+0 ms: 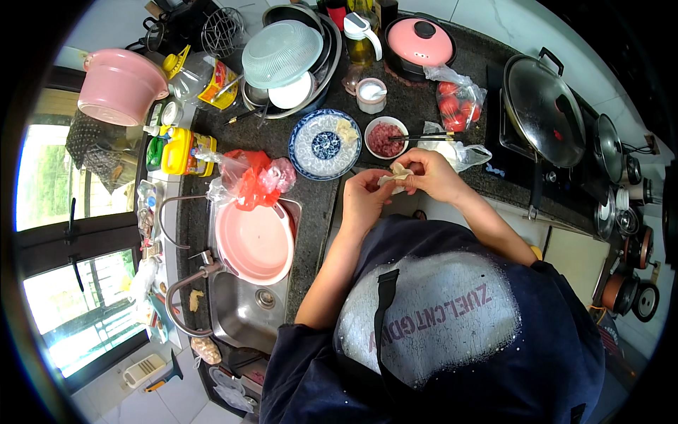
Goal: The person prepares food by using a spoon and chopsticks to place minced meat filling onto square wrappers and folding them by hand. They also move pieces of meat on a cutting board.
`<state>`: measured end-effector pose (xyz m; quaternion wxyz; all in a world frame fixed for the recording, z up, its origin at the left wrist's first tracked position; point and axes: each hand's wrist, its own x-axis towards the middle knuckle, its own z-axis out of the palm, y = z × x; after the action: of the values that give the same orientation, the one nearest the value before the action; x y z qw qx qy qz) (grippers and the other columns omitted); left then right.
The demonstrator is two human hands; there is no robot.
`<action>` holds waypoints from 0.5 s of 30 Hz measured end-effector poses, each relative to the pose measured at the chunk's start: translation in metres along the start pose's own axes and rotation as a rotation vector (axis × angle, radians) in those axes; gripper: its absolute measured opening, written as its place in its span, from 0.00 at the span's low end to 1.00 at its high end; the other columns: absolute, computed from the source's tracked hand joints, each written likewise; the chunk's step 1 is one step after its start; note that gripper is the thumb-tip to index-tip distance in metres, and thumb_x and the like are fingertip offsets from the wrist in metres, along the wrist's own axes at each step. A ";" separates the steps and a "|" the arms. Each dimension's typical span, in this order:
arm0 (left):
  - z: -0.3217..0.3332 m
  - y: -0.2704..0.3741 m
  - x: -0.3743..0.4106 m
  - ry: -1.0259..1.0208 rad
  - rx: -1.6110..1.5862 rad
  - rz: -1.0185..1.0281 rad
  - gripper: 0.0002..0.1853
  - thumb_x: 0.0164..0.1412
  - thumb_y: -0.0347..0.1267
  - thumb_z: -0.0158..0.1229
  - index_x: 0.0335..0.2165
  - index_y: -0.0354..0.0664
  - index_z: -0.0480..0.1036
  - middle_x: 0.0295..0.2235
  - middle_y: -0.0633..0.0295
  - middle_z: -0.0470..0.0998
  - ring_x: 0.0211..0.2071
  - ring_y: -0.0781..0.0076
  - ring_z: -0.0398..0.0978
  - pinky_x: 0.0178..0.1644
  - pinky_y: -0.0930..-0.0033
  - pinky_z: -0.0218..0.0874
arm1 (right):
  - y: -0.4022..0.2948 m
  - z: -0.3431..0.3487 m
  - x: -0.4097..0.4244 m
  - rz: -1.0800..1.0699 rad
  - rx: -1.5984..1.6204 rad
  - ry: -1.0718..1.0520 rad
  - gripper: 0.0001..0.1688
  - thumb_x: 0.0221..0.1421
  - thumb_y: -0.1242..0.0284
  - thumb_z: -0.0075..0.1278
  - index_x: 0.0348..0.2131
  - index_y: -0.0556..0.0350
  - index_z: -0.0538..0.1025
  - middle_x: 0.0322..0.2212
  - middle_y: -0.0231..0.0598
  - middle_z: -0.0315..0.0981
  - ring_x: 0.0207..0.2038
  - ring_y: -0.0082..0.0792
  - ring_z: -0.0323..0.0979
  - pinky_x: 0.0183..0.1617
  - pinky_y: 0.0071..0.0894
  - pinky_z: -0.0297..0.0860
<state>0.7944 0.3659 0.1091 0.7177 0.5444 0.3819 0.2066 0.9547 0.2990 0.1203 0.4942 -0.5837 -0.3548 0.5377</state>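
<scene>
Between my two hands, close to the counter's edge, is a small pale piece of dough wrapper, folded over; whether it has filling inside is hidden. My left hand pinches it from the left, and the fingers of my right hand pinch its right and upper side. Just above them stands a white bowl of minced meat, with dark chopsticks lying across its right rim. A blue-and-white patterned plate lies to the left, with a few pale wrapper-like pieces at its upper right.
Behind the bowl are a salt jar, an oil jug and a pink-lidded pot. A bag of tomatoes and a lidded wok are at right. Left are red plastic bags and a pink basin in the sink.
</scene>
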 end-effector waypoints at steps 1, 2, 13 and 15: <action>-0.001 -0.001 0.001 -0.018 0.074 -0.005 0.07 0.52 0.23 0.57 0.33 0.32 0.72 0.26 0.62 0.75 0.23 0.82 0.71 0.24 0.82 0.62 | 0.002 -0.001 0.001 -0.002 -0.059 -0.029 0.07 0.50 0.77 0.53 0.29 0.64 0.74 0.20 0.32 0.72 0.22 0.18 0.69 0.24 0.18 0.67; -0.003 -0.002 0.003 -0.035 0.150 -0.010 0.08 0.52 0.23 0.57 0.33 0.32 0.71 0.26 0.62 0.75 0.23 0.83 0.71 0.24 0.83 0.61 | 0.006 -0.003 0.002 -0.006 -0.117 -0.059 0.06 0.50 0.77 0.53 0.30 0.64 0.74 0.21 0.32 0.72 0.22 0.18 0.69 0.24 0.18 0.67; -0.010 -0.014 0.000 0.046 -0.084 0.053 0.18 0.50 0.20 0.58 0.41 0.35 0.65 0.28 0.62 0.76 0.28 0.80 0.73 0.30 0.82 0.63 | 0.010 0.006 0.002 0.028 -0.099 -0.063 0.07 0.52 0.76 0.51 0.32 0.62 0.75 0.20 0.31 0.71 0.21 0.17 0.67 0.25 0.18 0.67; -0.009 -0.013 0.002 0.056 0.003 0.125 0.20 0.49 0.20 0.58 0.42 0.35 0.64 0.28 0.62 0.76 0.29 0.80 0.73 0.30 0.81 0.63 | 0.008 0.007 0.004 0.042 -0.246 -0.115 0.07 0.53 0.76 0.50 0.32 0.62 0.75 0.21 0.31 0.72 0.22 0.17 0.67 0.25 0.18 0.67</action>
<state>0.7866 0.3687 0.0948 0.6916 0.5624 0.3673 0.2655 0.9478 0.3023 0.1116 0.3861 -0.6155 -0.4336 0.5330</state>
